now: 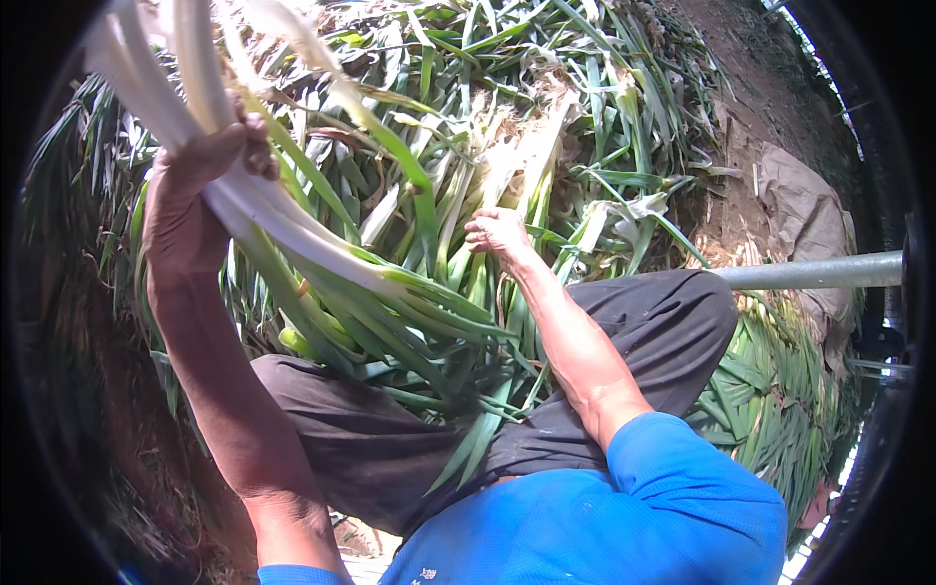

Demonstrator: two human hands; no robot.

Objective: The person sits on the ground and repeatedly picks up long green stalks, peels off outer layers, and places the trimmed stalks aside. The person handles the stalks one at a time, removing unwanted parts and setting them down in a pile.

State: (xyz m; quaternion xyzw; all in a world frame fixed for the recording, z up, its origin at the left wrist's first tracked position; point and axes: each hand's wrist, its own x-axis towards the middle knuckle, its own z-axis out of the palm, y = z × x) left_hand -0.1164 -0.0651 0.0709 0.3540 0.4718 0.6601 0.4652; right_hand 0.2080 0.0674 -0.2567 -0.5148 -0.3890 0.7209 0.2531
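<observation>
My left hand (pixel 212 161) is raised at the upper left, its fingers wrapped around a bunch of long green onions (pixel 307 223). Their white shanks point up past my fist, blurred at the top, and the green leaves hang down over my lap. Lower and to the right, my right hand (pixel 501 232) has curled fingers at the heap of green onions (pixel 526 157) before me. Whether those fingers grip a stalk or a leaf is not clear. Roots and pale stalk ends show in the heap just above this hand.
My bent legs in dark trousers (pixel 643 329) frame the heap. A metal pipe (pixel 812 272) runs out to the right beside my knee. Beyond it lie a crumpled brown sheet (pixel 801 197) and more green onions (pixel 768 395). Bare soil (pixel 760 66) shows at the upper right.
</observation>
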